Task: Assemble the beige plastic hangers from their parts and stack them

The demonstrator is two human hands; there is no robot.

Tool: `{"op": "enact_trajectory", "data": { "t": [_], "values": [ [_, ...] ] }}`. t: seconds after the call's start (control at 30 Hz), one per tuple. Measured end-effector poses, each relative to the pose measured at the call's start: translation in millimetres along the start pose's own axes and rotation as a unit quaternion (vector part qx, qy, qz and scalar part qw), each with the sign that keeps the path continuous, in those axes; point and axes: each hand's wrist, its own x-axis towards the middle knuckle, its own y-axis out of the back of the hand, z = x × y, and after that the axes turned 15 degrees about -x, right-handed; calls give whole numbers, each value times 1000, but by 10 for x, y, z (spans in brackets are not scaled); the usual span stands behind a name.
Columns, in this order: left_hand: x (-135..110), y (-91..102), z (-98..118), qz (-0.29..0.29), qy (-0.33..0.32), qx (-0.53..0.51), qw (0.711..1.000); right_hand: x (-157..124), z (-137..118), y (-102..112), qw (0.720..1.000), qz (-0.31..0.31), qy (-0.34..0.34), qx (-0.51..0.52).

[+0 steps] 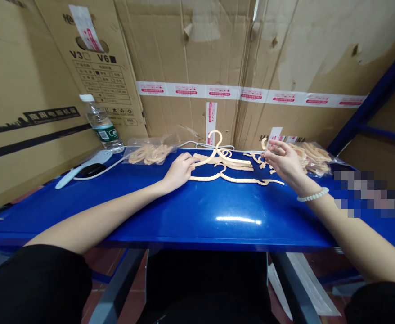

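Left hand (pixel 180 171) closed on the left arm of a beige hanger (pixel 218 147), held hook-up just behind the front hanger (pixel 222 175), which lies flat on the blue table (pixel 190 216). Right hand (pixel 283 159) raised behind the front hanger's right end, fingers narrow; a small curved piece (pixel 264 143) shows at the fingertips, can't tell if gripped.

Risks, my read: grip is at one end only, so the held hanger could twist or swing and knock the front hanger askew. Stacked hanger arms (pixel 240 167) sit close behind the front hanger; lifting could snag them. Loose hook pieces (pixel 260 158) lie behind its right end, under the right hand: a sleeve-free wrist or dropped piece could scatter them, glossy tabletop helping them slide. Clear bag of parts (pixel 315 157), right of the front hanger, is near the right wrist; a brush against it might spill or shift parts.
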Motion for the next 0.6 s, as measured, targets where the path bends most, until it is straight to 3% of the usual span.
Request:
{"op": "enact_trajectory", "data": {
  "t": [0.3, 0.6],
  "values": [
    [-45, -50, 86, 25, -20, -22, 999, -54, -15, -99, 993, -102, -50, 33],
    [-58, -54, 85, 35, -41, -3, 999, -34, -28, -41, 977, -195, -80, 29]
  ]
}}
